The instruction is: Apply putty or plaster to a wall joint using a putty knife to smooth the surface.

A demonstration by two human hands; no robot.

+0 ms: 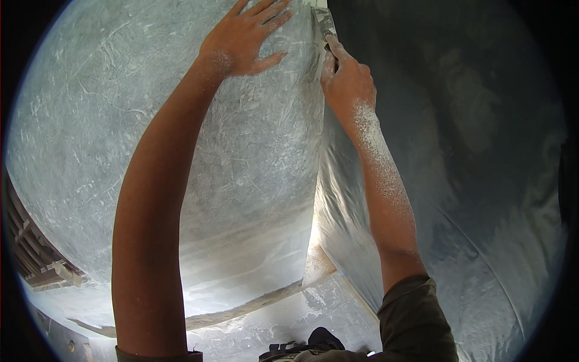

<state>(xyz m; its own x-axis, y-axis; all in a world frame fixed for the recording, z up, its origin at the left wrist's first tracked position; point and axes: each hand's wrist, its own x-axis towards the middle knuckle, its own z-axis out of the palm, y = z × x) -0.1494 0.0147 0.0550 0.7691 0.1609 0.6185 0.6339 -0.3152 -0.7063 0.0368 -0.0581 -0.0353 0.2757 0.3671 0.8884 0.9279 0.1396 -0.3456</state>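
My left hand (244, 42) lies against a grey, smeared plaster wall (253, 145), its fingers spread and the thumb held apart. At the wall's right-hand edge, my right hand (350, 81) is wrapped round a putty knife (325, 23). Its dark handle shows only in part between the fingers. The flat blade, stained with pale filler, points up along the edge and appears to rest on it. White dust coats my right wrist and forearm, with a little on the left wrist.
A dark plastic sheet (446, 181) hangs to the right of the wall edge. Below, a dusty pale floor (259, 335) meets the wall's foot. Dark wooden slats (27, 241) stand at the far left. A black shoe (325, 339) shows at the lower edge.
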